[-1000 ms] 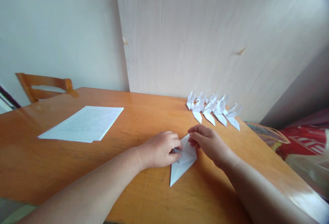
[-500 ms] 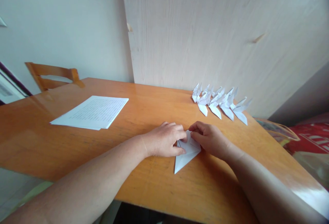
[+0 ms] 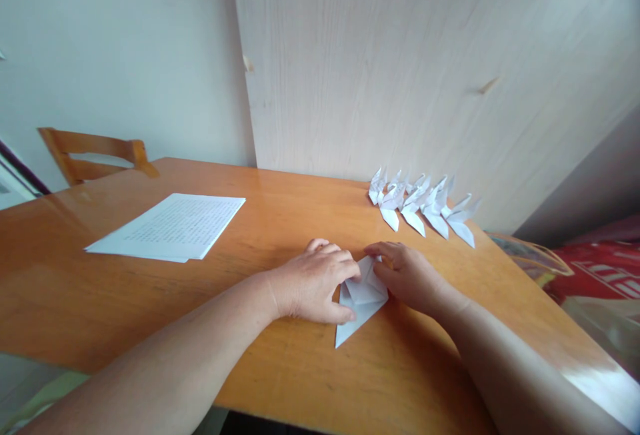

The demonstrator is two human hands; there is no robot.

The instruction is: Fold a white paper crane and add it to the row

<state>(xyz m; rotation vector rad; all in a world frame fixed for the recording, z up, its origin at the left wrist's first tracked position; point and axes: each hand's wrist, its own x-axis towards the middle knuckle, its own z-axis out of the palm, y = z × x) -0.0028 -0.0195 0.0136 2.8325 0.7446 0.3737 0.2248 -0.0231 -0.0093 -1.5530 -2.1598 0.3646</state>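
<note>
A folded piece of white paper (image 3: 364, 294) lies on the wooden table, its long point toward me and a raised flap on top. My left hand (image 3: 320, 282) rests at its left side, thumb on the lower part and fingertips at the flap, thumb and fingers spread apart. My right hand (image 3: 406, 274) grips the upper right edge of the paper between thumb and fingers. Part of the paper's far end is hidden behind the right fingers.
Several folded paper cranes (image 3: 414, 203) stand in rows at the far right of the table (image 3: 280, 215). A stack of written sheets (image 3: 170, 227) lies at the left. A wooden chair (image 3: 100, 148) is behind it; a red bag (image 3: 595, 265) sits beyond the right edge.
My left thumb has moved away from the left fingers, and more of the flap and its creases shows. The right hand stays at the paper's upper right. The view has shifted slightly.
</note>
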